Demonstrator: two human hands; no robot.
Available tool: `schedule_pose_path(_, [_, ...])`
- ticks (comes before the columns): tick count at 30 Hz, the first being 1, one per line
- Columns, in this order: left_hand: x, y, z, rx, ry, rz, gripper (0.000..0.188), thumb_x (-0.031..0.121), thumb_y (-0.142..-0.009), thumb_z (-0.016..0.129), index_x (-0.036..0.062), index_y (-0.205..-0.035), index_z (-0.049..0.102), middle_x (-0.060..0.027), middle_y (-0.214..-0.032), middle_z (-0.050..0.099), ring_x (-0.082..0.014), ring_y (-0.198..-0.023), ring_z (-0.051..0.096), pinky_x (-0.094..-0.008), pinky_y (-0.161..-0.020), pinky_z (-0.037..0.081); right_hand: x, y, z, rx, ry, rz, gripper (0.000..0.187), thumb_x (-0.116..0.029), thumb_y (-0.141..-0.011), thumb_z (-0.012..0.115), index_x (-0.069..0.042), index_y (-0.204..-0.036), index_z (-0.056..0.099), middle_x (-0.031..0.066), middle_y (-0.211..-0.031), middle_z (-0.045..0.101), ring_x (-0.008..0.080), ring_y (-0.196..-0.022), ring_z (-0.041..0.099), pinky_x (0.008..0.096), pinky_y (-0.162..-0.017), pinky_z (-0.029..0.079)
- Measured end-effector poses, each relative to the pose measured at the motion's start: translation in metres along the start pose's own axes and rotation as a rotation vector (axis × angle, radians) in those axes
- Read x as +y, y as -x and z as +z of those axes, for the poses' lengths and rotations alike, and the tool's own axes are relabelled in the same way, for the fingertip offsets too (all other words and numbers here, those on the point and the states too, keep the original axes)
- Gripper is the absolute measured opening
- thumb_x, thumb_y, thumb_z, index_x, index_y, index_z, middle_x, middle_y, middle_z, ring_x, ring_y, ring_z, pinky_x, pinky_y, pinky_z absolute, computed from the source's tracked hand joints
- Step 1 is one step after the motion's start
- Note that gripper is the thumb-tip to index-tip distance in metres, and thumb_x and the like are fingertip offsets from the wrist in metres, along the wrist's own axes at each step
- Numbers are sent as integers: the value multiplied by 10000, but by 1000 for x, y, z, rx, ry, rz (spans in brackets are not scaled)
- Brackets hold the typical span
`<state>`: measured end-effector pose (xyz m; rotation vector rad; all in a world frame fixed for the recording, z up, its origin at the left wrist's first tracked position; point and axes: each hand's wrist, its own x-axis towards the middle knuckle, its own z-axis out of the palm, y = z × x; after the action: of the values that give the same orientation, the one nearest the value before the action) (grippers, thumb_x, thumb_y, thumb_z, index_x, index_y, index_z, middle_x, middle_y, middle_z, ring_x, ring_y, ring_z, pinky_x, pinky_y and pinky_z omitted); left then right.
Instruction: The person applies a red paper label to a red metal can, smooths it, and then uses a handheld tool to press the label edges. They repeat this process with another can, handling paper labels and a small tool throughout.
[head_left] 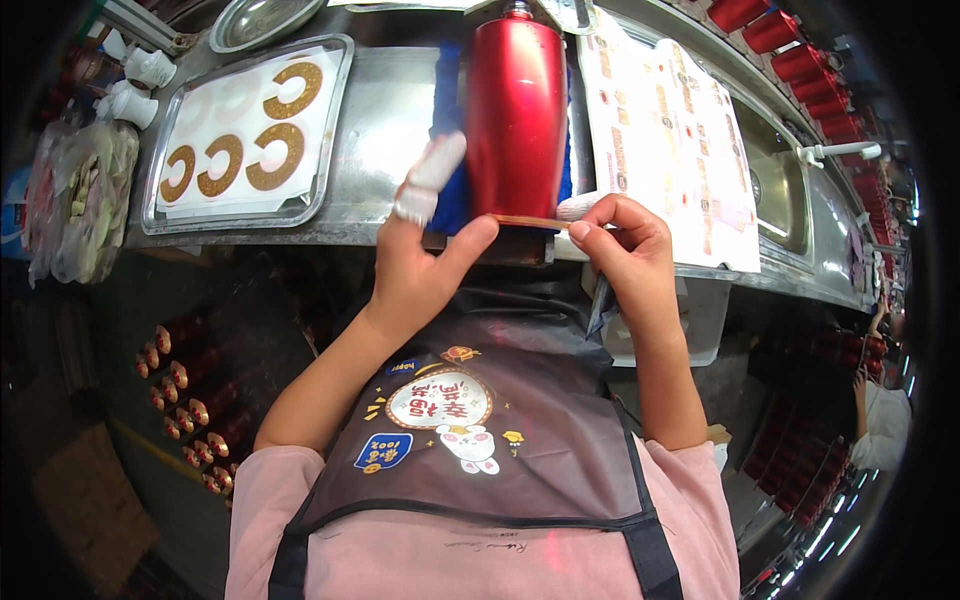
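Observation:
A glossy red metal bottle (517, 110) lies on a blue cloth (450, 170), its broad end toward me. A thin gold-brown band (530, 221) runs along that end; I cannot tell whether it is a rim or a loose strip. My left hand (410, 270) is at the bottle's left, open, its thumb touching the band's left end. White covers sit on its raised fingers (437, 170), which are blurred. My right hand (640, 255) is closed at the band's right end, thumb and index finger bent together. A white-covered finger (577, 206) rests by the bottle's side.
Left is a metal tray (342, 110) holding a white sheet with several gold C-shaped pieces (275, 157). Printed sheets (720, 190) lie right, before a sink (785, 190). Plastic bags (85, 200) hang far left. Red bottles (185, 400) stand below; another person (882, 425) is far right.

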<state>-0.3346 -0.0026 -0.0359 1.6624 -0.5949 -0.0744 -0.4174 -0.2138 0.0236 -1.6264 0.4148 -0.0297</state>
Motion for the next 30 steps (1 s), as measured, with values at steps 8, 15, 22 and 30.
schedule_pose_path(8, [7,23,-9,-59,-589,272,399,252,-862,758,158,-1250,757,-250,-1558,442,-416,-1403,472,-615,-1162,252,2,0,2,-6,-42,-14,128,-74,-908,721,-42,-819,635,-67,-736,578,-11,-612,434,191,-539,306])
schedule_pose_path(15, [3,24,-13,-69,-613,248,392,231,-852,764,159,-1238,761,-249,-1553,448,-426,-1389,485,-624,-1159,256,3,-2,2,7,-7,11,134,-74,-901,723,-42,-802,638,-67,-738,578,-7,-632,440,188,-561,317])
schedule_pose_path(22, [15,21,-17,-80,-669,300,412,218,-831,775,162,-1239,762,-269,-1540,455,-437,-1372,498,-640,-1144,267,3,0,2,17,-17,-20,127,-75,-893,728,-39,-803,646,-59,-747,588,8,-685,470,203,-610,359])
schedule_pose_path(30, [31,6,-20,-126,-788,423,437,193,-774,805,195,-1210,778,-251,-1519,491,-426,-1341,528,-637,-1131,288,9,-4,0,-3,-60,-50,115,-72,-896,733,-36,-816,657,-52,-792,616,13,-738,508,198,-664,393])
